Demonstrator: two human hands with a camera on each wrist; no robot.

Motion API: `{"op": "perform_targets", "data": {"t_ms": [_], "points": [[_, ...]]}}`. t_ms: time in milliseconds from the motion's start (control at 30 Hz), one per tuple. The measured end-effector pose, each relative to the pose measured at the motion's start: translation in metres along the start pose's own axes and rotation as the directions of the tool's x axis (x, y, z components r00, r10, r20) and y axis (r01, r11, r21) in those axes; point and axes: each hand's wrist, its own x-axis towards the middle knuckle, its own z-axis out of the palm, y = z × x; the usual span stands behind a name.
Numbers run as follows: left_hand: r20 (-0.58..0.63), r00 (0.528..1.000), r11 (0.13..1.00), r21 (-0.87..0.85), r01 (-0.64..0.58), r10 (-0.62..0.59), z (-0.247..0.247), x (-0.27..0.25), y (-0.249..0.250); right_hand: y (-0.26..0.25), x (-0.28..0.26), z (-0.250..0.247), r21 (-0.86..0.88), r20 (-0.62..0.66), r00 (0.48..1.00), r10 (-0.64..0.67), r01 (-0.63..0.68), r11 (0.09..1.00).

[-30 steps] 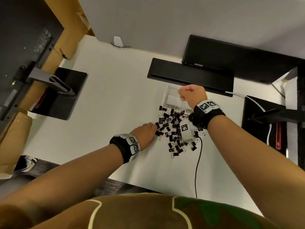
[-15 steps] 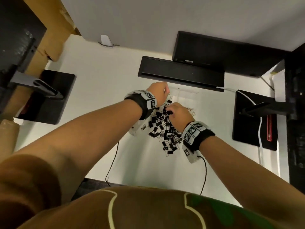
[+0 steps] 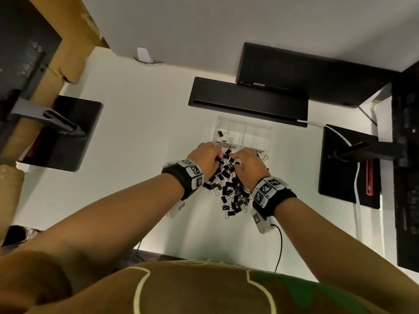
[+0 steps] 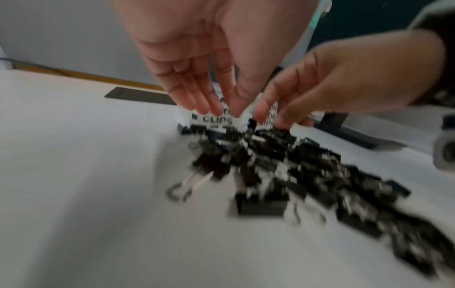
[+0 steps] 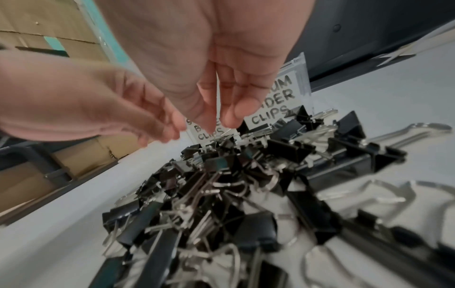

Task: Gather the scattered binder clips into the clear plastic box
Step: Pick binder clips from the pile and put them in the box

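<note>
Both hands sit at frame centre in the head view, over the far end of the binder clips pile. Left hand has fingers pointing down, tips close together at the pile's top edge; whether it actually grips a clip can't tell, wrist view is blurred. Right hand likewise reaches down w/ fingers nearly straight, thumb and forefinger tips close, just above the clips; can't tell if anything is pinched. Fingertips of the two hands nearly meet. Clear plastic box lies just above the hands in the frame, touching the pile's far end, w/ two compartments labelled for small & medium clips. A couple of clips lie in the left compartment. Pile rests on the white desk, below a black bar at upper centre.
</note>
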Motion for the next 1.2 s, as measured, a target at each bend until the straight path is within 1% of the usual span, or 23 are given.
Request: {"op": "perform_targets", "data": {"t_ms": [67, 133, 233, 333, 433, 533, 600, 700, 800, 867, 933, 1033, 1133, 1200], "points": [[0.061, 0.997, 0.997, 0.062, 0.038, -0.042, 0.011, -0.005, -0.010, -0.002, 0.001, 0.004, -0.047, 0.072, 0.997, 0.016, -0.013, 0.999], [0.075, 0.995, 0.995, 0.075, 0.058, -0.064, 0.013, -0.009, -0.015, -0.002, 0.001, 0.007, -0.083, 0.108, 0.993, 0.048, -0.039, 0.996], [0.076, 0.996, 0.997, 0.067, 0.034, -0.039, 0.011, -0.011, -0.022, -0.002, 0.000, 0.009, -0.079, 0.075, 0.995, 0.064, -0.058, 0.995], [0.088, 0.996, 0.999, 0.027, 0.022, -0.024, 0.006, -0.013, -0.027, -0.002, -0.002, 0.008, -0.037, 0.066, 0.995, 0.074, -0.072, 0.997], [0.110, 0.994, 0.999, 0.045, 0.015, -0.019, 0.002, -0.018, -0.030, -0.002, -0.005, 0.003, 0.057, 0.037, 0.994, 0.103, -0.105, 0.993], [0.106, 0.994, 0.994, 0.105, -0.035, 0.023, 0.002, -0.021, -0.030, -0.002, -0.007, -0.006, 0.179, 0.001, 0.975, 0.223, -0.220, 0.959], [0.077, 0.995, 0.992, 0.109, -0.069, 0.061, 0.001, -0.018, -0.026, 0.000, -0.007, -0.009, 0.252, -0.008, 0.958, 0.288, -0.277, 0.927], [0.039, 0.992, 0.986, 0.113, -0.126, 0.122, 0.004, -0.007, -0.011, -0.002, -0.006, -0.013, 0.402, -0.017, 0.945, 0.326, -0.292, 0.868], [0.074, 0.988, 0.966, 0.209, -0.150, 0.138, 0.012, 0.002, 0.001, -0.010, 0.001, -0.023, 0.481, -0.041, 0.948, 0.315, -0.257, 0.838], [0.088, 0.986, 0.946, 0.283, -0.161, 0.141, 0.016, 0.005, 0.004, -0.017, 0.011, -0.033, 0.439, -0.073, 0.951, 0.300, -0.239, 0.866], [0.091, 0.986, 0.936, 0.313, -0.161, 0.139, 0.020, 0.007, 0.004, -0.023, 0.023, -0.041, 0.367, -0.102, 0.959, 0.266, -0.212, 0.906], [0.078, 0.987, 0.931, 0.327, -0.161, 0.144, 0.022, 0.007, 0.003, -0.028, 0.039, -0.046, 0.291, -0.119, 0.969, 0.216, -0.174, 0.941], [0.065, 0.989, 0.933, 0.329, -0.144, 0.130, 0.022, 0.004, 0.002, -0.034, 0.043, -0.046, 0.205, -0.140, 0.976, 0.166, -0.136, 0.969], [0.077, 0.986, 0.939, 0.302, -0.162, 0.145, 0.022, 0.002, -0.001, -0.037, 0.039, -0.040, 0.101, -0.100, 0.989, 0.107, -0.097, 0.990]]}}
